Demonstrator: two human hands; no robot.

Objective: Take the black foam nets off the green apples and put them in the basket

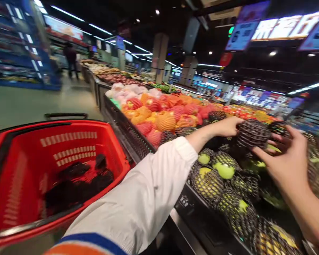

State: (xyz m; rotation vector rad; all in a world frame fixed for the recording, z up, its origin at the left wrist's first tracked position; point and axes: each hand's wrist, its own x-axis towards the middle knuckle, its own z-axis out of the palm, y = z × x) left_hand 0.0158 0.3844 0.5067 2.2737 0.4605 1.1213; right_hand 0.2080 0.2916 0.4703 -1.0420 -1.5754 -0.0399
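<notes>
My left hand (227,126) reaches across a produce display and its fingers close round a fruit in black foam netting (252,134). My right hand (288,159) comes in from the right, fingers curled against the same netted fruit's right side. Below both hands lie several green fruits in black netting (215,173). My left arm wears a white sleeve (146,198) with a blue and orange cuff.
A red shopping basket (5,170) with dark netted items inside stands at the left, beside the display's black front rail (127,132). Orange and red netted fruits (164,113) fill the bins farther back. A person (71,58) stands far down the aisle.
</notes>
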